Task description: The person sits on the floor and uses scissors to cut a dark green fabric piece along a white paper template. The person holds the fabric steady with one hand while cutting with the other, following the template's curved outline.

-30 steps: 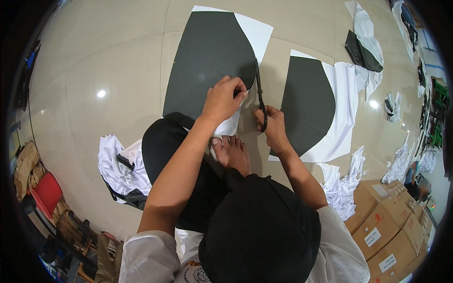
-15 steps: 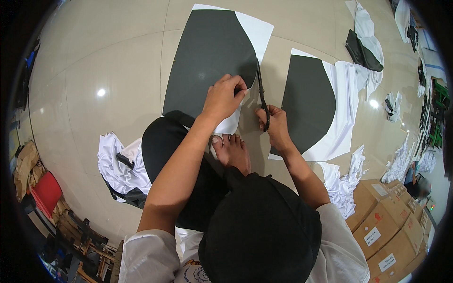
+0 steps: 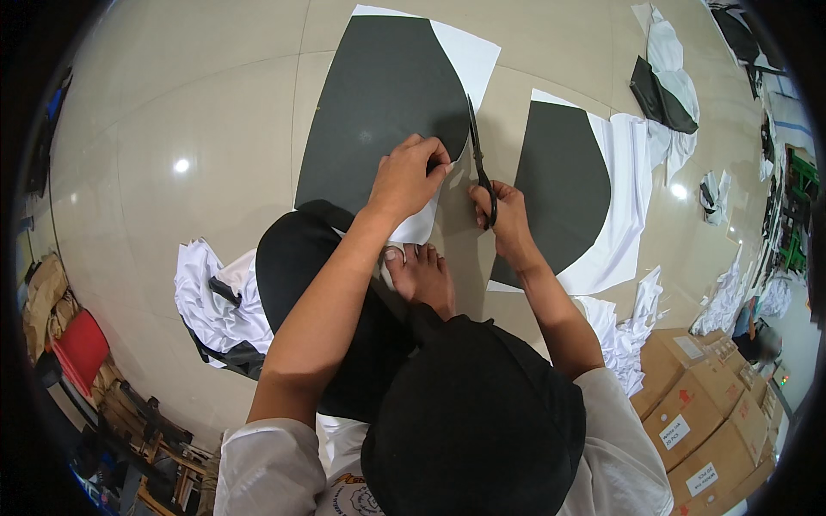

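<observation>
A dark grey curved panel [image 3: 370, 86] lies over a white sheet [image 3: 473, 52] on the floor. My left hand [image 3: 409, 176] presses on its lower right part, fingertips curled and closed at the edge where the white layer shows. My right hand [image 3: 508, 219] grips black scissors [image 3: 478, 159], whose blades run along the panel's curved right edge. My bare foot [image 3: 426, 279] is just below the sheet. A second dark grey panel [image 3: 559, 185] on white cloth [image 3: 628, 198] lies to the right, beside my right hand.
White cloth heaps lie at left [image 3: 206, 292] and lower right [image 3: 615, 331]; dark and white scraps [image 3: 667, 95] at upper right. Cardboard boxes [image 3: 688, 404] stack at lower right, with another person [image 3: 753, 335] behind. A red chair [image 3: 82, 348] stands among clutter at left.
My right hand and the scissors have moved slightly up along the panel's edge, away from me. My left hand has stayed about in place.
</observation>
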Demonstrator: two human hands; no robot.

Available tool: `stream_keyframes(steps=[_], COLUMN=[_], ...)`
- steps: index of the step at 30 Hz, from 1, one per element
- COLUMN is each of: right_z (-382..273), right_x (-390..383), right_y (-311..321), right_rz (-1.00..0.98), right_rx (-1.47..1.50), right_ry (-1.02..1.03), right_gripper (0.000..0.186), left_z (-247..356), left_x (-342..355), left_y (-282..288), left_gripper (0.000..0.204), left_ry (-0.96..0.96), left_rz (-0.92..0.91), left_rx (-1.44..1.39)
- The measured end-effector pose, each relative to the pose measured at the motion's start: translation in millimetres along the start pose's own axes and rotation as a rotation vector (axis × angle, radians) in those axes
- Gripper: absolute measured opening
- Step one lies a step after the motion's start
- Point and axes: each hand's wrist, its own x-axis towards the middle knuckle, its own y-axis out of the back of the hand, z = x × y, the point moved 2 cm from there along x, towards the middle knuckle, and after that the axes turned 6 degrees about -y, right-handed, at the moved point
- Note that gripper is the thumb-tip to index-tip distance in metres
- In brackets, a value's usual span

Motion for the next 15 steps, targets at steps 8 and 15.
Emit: stream_keyframes(steps=[8,15], right_z=[-5.8,-1.3], right_x=[-0.2,5.2], right_y=[2.1,8.7], right_rz=[-0.016,-0.025], right_rx=[-0.012,-0.045], right_ry=[-0.009,-0.003], right_gripper=[0.024,0.024], left_z=[0.8,-1.0], left_x=[0.0,-0.3], left_y=[1.5,-0.6], left_gripper=[0.012,0.014], left_ry=[0.015,-0.055], left_rz=[-0.011,0.040], left_rx=[0.009,0.005])
